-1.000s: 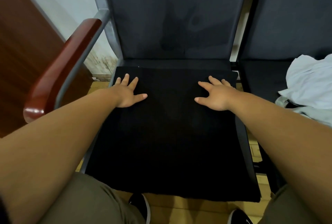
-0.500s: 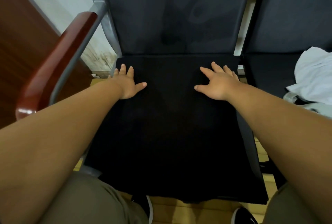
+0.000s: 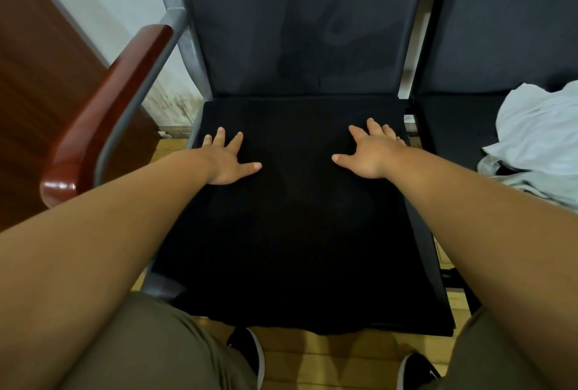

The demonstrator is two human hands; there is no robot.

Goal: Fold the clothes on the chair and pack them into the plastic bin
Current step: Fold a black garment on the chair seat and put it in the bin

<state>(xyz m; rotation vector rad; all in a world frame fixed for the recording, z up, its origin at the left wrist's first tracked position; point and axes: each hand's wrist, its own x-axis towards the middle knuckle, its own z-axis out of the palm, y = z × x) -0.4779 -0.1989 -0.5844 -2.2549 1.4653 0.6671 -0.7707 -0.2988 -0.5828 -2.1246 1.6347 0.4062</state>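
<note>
Dim; edges warped; slight blur

Head view. My left grip point(image 3: 226, 161) and right grip point(image 3: 369, 151) rest flat, fingers spread, on the far part of a black garment point(image 3: 297, 227) that covers the seat of the chair point(image 3: 297, 29). A heap of pale clothes point(image 3: 538, 139) lies on the neighbouring seat point(image 3: 453, 120) at right; a red-brown armrest point(image 3: 103, 114) stands at left.
</note>
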